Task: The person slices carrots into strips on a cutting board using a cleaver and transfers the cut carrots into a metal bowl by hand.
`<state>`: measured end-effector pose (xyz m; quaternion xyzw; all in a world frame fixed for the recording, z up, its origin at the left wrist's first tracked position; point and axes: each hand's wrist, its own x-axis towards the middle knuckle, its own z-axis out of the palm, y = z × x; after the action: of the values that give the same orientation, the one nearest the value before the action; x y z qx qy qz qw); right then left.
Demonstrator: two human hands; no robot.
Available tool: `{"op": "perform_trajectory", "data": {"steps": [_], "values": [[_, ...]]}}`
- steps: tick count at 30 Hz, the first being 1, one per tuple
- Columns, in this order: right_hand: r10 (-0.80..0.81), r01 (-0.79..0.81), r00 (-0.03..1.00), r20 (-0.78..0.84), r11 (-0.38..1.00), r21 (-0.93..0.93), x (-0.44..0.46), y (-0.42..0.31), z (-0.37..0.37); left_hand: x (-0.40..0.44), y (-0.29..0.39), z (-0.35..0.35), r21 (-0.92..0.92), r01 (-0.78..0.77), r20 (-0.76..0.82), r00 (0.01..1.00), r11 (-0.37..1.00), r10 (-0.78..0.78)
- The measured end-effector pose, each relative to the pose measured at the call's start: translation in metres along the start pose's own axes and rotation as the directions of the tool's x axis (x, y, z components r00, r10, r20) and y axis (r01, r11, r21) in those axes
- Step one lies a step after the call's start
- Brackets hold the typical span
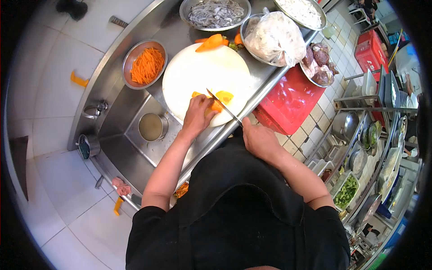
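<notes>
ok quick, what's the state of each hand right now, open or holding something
Left hand: closed over a carrot piece.
Right hand: closed, holding a knife.

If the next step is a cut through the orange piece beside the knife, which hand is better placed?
Probably the right hand: it grips the knife, whose blade lies at the orange piece. The left hand is busy holding that piece.
</notes>
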<state>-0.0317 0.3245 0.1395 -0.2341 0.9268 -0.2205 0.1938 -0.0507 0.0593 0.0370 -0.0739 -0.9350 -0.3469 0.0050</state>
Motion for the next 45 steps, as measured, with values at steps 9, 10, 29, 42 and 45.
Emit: {"op": "perform_trajectory", "data": {"steps": [9,10,29,42,45], "values": [[0.113,-0.105,0.978,0.175,0.993,-0.055,0.007,-0.011,-0.003,0.000,-0.003,0.005,0.033,0.000,-0.035,0.999,0.999,0.001],[0.114,-0.105,0.977,0.180,0.993,-0.056,0.010,-0.010,-0.001,0.000,-0.004,0.006,0.035,0.000,-0.036,0.999,0.999,0.002],[0.029,-0.029,0.999,0.016,1.000,0.000,0.002,-0.005,0.003,-0.002,0.003,0.006,0.015,0.023,-0.038,0.999,1.000,-0.022],[0.137,-0.132,0.986,0.094,0.989,-0.062,0.024,0.017,0.047,-0.002,0.001,0.007,0.002,-0.002,-0.065,0.998,1.000,0.002],[0.106,-0.102,0.987,0.118,0.994,-0.034,0.026,0.015,0.031,-0.001,0.000,0.007,0.002,-0.031,-0.092,0.995,1.000,0.031]]}}
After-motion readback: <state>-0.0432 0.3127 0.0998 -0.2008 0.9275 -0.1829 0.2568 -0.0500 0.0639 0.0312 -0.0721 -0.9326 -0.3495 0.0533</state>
